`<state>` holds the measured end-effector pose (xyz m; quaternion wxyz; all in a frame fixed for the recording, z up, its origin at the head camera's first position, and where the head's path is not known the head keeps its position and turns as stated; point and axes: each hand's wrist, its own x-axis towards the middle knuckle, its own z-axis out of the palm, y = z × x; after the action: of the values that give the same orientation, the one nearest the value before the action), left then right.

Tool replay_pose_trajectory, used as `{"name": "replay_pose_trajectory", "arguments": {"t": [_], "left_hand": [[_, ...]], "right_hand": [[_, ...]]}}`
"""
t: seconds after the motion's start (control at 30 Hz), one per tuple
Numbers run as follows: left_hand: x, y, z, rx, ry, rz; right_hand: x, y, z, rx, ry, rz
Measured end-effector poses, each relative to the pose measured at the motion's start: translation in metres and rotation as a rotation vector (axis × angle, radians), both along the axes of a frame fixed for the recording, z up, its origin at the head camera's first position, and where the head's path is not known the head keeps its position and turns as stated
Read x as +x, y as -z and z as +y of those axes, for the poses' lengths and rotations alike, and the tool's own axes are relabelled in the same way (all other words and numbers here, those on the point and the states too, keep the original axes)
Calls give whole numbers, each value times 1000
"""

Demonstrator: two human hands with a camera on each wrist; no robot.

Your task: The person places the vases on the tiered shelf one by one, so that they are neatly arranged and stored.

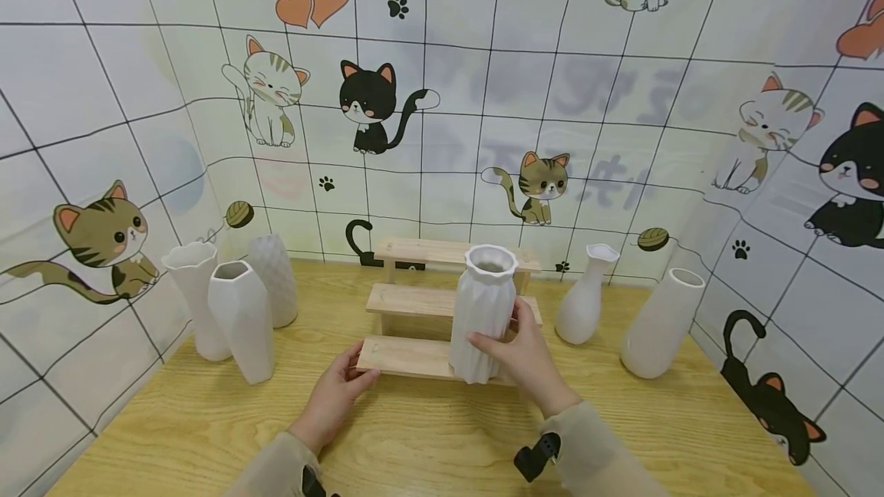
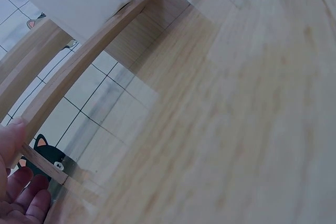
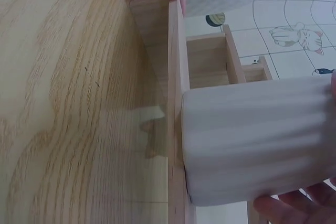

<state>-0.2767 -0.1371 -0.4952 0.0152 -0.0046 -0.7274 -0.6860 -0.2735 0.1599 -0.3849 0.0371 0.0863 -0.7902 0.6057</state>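
Fluted white vase on the wooden stand's lowest tier, grasped in the fingers of the right hand; fingers of the left hand pinch the tier's end; below them, a yellow wood-grained worktop; three white vases left of the fingers, two pale vases right; beyond, cat-printed, grid-lined walls.

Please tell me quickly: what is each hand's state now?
Left hand: closed on the wooden stand at its left end.
Right hand: holding the ribbed white vase.
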Motion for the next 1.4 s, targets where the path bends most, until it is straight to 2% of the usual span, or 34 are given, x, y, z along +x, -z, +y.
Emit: {"name": "replay_pose_trajectory", "arguments": {"t": [0.37,0.8,1.07,1.4], "left_hand": [[-2,-2,-1,-9,8,0],[-3,-4,0,-15,9,2],[-4,-3,0,-14,4,4],[0,0,0,18,9,-1]], "right_hand": [[-2,4,19,12,-40,-25],[0,19,54,86,30,-22],[1,39,70,108,68,-48],[1,73,79,-9,41,-157]]}}
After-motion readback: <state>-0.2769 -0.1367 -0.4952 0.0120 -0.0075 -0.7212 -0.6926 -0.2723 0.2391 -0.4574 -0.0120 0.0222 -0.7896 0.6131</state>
